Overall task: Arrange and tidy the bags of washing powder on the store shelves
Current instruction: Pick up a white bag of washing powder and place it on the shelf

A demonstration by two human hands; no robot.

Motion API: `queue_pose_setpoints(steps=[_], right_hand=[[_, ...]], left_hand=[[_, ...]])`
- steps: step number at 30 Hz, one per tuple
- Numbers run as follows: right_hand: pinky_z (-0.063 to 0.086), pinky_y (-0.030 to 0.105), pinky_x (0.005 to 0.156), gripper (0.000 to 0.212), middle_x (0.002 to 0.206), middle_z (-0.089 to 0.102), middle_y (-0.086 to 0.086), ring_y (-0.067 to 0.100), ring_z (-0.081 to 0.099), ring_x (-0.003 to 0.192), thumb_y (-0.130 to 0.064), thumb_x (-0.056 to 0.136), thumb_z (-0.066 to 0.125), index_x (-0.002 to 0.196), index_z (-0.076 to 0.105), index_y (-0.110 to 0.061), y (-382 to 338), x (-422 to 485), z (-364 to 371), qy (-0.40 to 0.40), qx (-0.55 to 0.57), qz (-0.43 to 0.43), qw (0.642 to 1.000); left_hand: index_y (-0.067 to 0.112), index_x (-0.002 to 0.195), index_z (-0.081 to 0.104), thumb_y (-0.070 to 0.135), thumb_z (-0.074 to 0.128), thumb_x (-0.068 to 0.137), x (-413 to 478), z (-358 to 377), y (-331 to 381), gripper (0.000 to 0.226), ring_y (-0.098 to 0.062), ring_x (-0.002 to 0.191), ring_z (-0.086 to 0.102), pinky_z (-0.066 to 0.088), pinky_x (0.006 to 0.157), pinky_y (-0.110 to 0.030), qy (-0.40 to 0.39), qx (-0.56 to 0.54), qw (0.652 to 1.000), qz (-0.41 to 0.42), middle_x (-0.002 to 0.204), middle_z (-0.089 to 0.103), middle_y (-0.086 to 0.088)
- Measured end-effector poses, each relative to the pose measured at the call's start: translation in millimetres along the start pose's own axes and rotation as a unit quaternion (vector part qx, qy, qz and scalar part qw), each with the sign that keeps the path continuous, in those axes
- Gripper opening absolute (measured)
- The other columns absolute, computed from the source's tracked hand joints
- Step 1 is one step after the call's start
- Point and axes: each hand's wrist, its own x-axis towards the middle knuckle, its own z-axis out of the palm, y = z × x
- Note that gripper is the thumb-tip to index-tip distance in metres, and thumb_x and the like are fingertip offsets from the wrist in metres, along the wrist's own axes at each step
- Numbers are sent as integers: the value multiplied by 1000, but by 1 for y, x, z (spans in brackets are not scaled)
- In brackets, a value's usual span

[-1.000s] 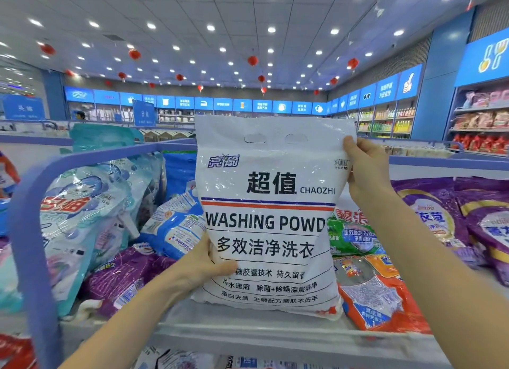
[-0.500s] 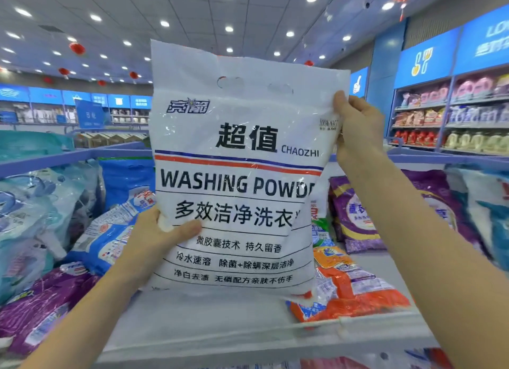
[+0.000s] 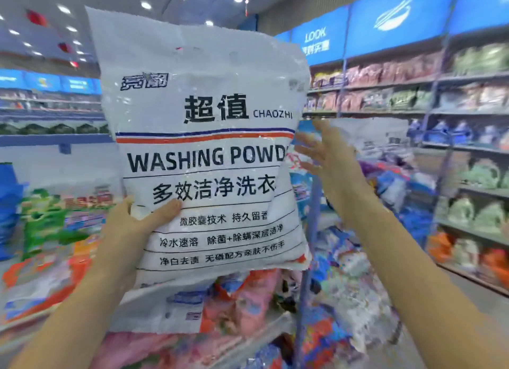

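A large white bag of washing powder (image 3: 203, 148) with black print and a red and blue stripe fills the middle of the view, held upright and high. My left hand (image 3: 137, 225) grips its lower left edge, thumb across the front. My right hand (image 3: 327, 156) is just beside the bag's right edge with its fingers spread and straight; it holds nothing. Below and behind the bag lie other bags of washing powder on the shelf (image 3: 248, 299), orange, pink and blue, blurred.
Green and orange bags (image 3: 49, 231) lie on the shelf at the left. A blue upright post (image 3: 308, 258) stands right of the held bag, with more mixed bags (image 3: 358, 286) past it. Wall shelves of goods (image 3: 468, 176) line the right side under blue signs.
My right hand has let go of the bag's upper right corner and dropped lower, fingers spread. The view has swung to the right, and the bag now sits higher and closer.
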Motion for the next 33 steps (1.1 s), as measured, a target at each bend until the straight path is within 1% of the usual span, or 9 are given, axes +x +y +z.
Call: queue_pose_setpoints(steps=[2, 4, 7, 9, 13, 16, 24, 29, 33], right_hand=[[43, 25, 73, 59, 97, 66, -19, -1, 62, 83, -62, 59, 59, 110, 50, -36, 20, -25, -64, -42, -60, 39, 997], [43, 7, 71, 56, 100, 56, -37, -11, 55, 85, -60, 67, 65, 114, 40, -41, 34, -59, -120, -94, -111, 35, 989], [36, -5, 69, 75, 108, 44, -53, -31, 45, 83, -80, 63, 52, 125, 24, -50, 39, -92, -185, -108, -143, 38, 983], [40, -1, 72, 74, 119, 46, -41, -28, 49, 89, -80, 64, 51, 127, 29, -48, 43, -93, -230, -79, -142, 60, 985], [49, 12, 76, 69, 122, 58, -19, -3, 61, 102, -70, 58, 67, 118, 41, -48, 57, -84, -305, -6, -133, 85, 987], [50, 13, 77, 68, 120, 60, -20, -2, 63, 100, -67, 56, 63, 118, 43, -48, 74, -73, -353, 40, -134, 89, 986], [55, 22, 66, 51, 96, 74, -6, 15, 71, 85, -43, 62, 75, 107, 62, -21, 126, 14, -475, 131, -121, 111, 978], [55, 23, 62, 35, 89, 75, -2, 17, 72, 79, -35, 69, 76, 98, 64, -20, 150, 93, -544, 165, -115, 99, 975], [56, 26, 62, 35, 88, 75, 5, 21, 72, 78, -34, 71, 77, 97, 66, -13, 169, 150, -596, 180, -96, 80, 976]], left_hand=[[19, 86, 63, 37, 83, 36, -10, 56, -10, 57, 3, 56, 65, 50, 51, -17, -18, -12, 1000, -6, 72, 73, 10], [15, 89, 66, 49, 83, 29, -22, 112, -22, 72, -6, 61, 69, 52, 50, -21, -42, -40, 998, -16, 78, 74, 4], [12, 88, 62, 23, 81, 63, -42, 190, -37, 33, 1, 51, 64, 45, 39, -12, -68, -74, 994, -50, 60, 70, 12], [16, 82, 59, 10, 74, 72, -50, 235, -48, 19, 3, 49, 63, 43, 39, -9, -95, -64, 991, -65, 70, 72, 5], [16, 89, 64, 31, 86, 51, -52, 315, -79, 47, -15, 65, 71, 51, 45, -18, -139, -55, 986, -78, 73, 74, 5], [17, 85, 61, 11, 77, 70, -49, 374, -97, 23, -8, 61, 69, 50, 44, -17, -148, -53, 983, -91, 64, 71, 12], [20, 85, 66, 39, 87, 27, 1, 524, -158, 65, -24, 65, 72, 53, 55, -32, -187, -80, 974, -98, 72, 74, 1], [21, 82, 61, 15, 77, 75, 54, 619, -186, 19, -19, 71, 66, 46, 58, -29, -173, -77, 977, -100, 60, 69, 16], [26, 84, 62, 28, 80, 72, 93, 678, -202, 22, -17, 81, 67, 50, 68, -34, -172, -63, 980, -77, 69, 71, 21]])
